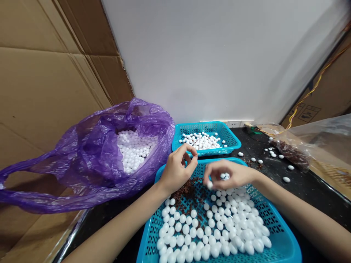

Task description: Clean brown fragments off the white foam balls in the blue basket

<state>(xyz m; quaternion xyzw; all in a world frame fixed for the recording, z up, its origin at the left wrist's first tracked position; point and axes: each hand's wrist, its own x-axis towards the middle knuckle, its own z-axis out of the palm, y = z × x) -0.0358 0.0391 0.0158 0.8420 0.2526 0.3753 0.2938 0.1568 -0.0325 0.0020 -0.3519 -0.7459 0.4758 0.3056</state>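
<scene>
My right hand (229, 174) is over the near blue basket (283, 233), slightly blurred, its fingers curled with a small white egg-shaped ball (210, 185) at the fingertips. To its left, my left hand (179, 167) hovers above the basket's far left part, thumb and fingertips drawn together; anything between them is too small to make out. Many white balls (248, 235) fill the front and right of this basket. Reddish-brown crumbs (188, 190) lie at its back left, below my left hand.
A purple plastic bag (90, 146) of white balls stands left. Behind is a smaller blue basket (233, 140) with white balls and brown bits. Loose balls (286, 179) and a clear bag (296, 149) lie on the black tabletop (307, 193) at right. Cardboard (41, 80) borders the left.
</scene>
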